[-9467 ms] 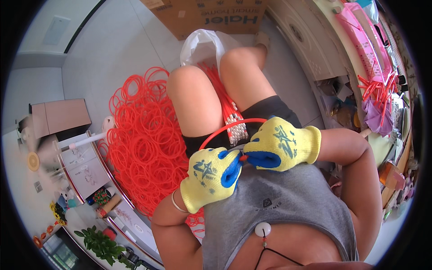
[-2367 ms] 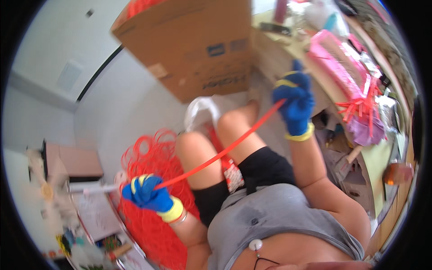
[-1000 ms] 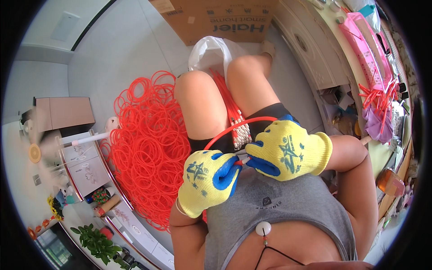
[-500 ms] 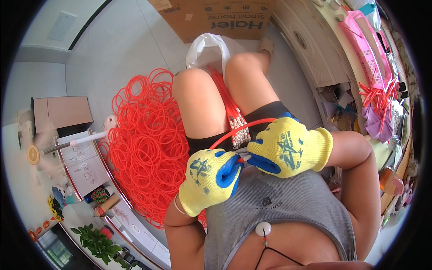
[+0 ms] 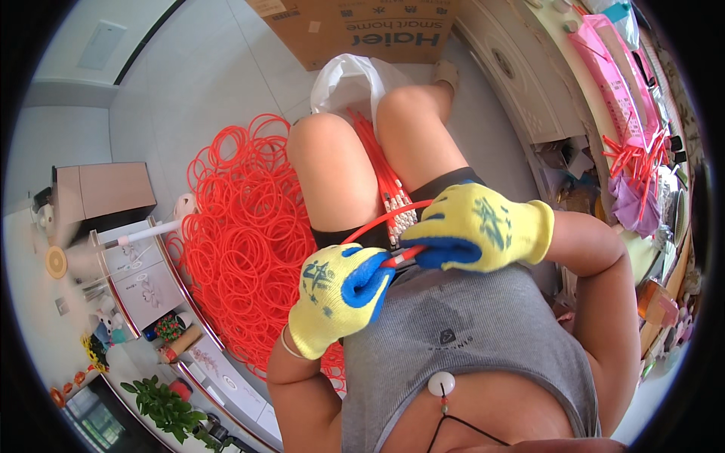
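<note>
Both hands wear yellow knit gloves with blue palms. My left hand [image 5: 340, 291] is closed in a pinch on one end of a thin red tube [image 5: 385, 218]. My right hand [image 5: 479, 226] is closed on the same tube a little to the right. The tube arches from one glove to the other in a loop. Between the pinched fingers shows a short white connector [image 5: 399, 258] with red tube on both sides of it. Just beyond the gloves, a bundle of red tubes with white connectors [image 5: 394, 204] lies between the thighs.
A large pile of red tube rings [image 5: 249, 249] covers the floor at the left. A white plastic bag [image 5: 343, 79] lies beyond the knees, before a cardboard box [image 5: 362, 34]. On the right, a cluttered counter holds a pink basket [image 5: 604, 72] and short red tube pieces [image 5: 638, 162].
Both hands have shifted slightly left, the right one also farther from my body. Earlier the white connector poked from the right glove toward a red end; now red tube shows on both its sides.
</note>
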`<state>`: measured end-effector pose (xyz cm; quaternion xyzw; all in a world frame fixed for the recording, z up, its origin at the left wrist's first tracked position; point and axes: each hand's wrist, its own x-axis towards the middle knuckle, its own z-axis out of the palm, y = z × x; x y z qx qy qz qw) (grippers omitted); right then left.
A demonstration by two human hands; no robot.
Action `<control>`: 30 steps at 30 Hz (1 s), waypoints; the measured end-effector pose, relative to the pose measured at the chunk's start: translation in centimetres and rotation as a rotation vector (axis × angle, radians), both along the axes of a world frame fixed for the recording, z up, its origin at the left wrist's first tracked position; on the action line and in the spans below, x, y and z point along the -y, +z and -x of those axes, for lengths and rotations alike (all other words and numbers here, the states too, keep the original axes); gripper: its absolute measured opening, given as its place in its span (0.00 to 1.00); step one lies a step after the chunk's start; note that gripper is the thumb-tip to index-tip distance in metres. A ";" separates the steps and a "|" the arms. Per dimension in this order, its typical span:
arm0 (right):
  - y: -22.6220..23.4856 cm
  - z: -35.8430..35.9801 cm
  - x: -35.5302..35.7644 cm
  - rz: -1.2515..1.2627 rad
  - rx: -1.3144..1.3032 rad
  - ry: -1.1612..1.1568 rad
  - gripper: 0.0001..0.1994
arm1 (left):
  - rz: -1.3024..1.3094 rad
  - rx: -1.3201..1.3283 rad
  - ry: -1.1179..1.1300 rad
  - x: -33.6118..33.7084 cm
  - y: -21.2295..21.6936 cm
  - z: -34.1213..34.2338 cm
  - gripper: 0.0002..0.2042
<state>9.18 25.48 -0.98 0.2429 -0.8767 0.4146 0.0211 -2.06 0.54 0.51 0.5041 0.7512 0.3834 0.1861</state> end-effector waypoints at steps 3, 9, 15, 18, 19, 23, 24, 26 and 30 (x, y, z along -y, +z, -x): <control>-2.9 0.4 -0.2 0.016 -0.267 0.195 0.17 | 0.065 -0.038 -0.026 0.4 0.2 -0.2 0.10; -4.0 0.0 0.9 0.024 -0.366 0.235 0.16 | 0.076 -0.110 -0.082 0.9 0.1 -0.5 0.10; -3.4 -0.9 2.3 -0.023 -0.136 0.171 0.18 | 0.037 -0.178 -0.172 0.3 -0.7 -1.2 0.05; -4.8 -0.4 2.1 -0.033 -0.365 0.201 0.18 | 0.072 -0.163 -0.147 0.1 -0.2 -1.0 0.06; -3.8 0.1 2.0 -0.002 -0.316 0.176 0.18 | 0.091 -0.181 -0.146 0.3 -0.1 -0.8 0.07; -2.3 1.3 1.0 0.141 -0.032 0.119 0.20 | 0.118 -0.130 -0.018 1.2 0.8 -0.6 0.10; -2.5 1.1 0.8 0.110 -0.006 0.086 0.20 | 0.105 -0.112 0.024 1.4 0.8 -0.6 0.10; -4.1 1.4 0.8 0.202 -0.133 0.114 0.20 | 0.111 -0.097 0.022 1.9 0.8 -0.6 0.10; -6.1 1.6 1.9 0.359 -0.227 0.157 0.19 | 0.147 -0.112 -0.006 1.9 1.8 -0.5 0.10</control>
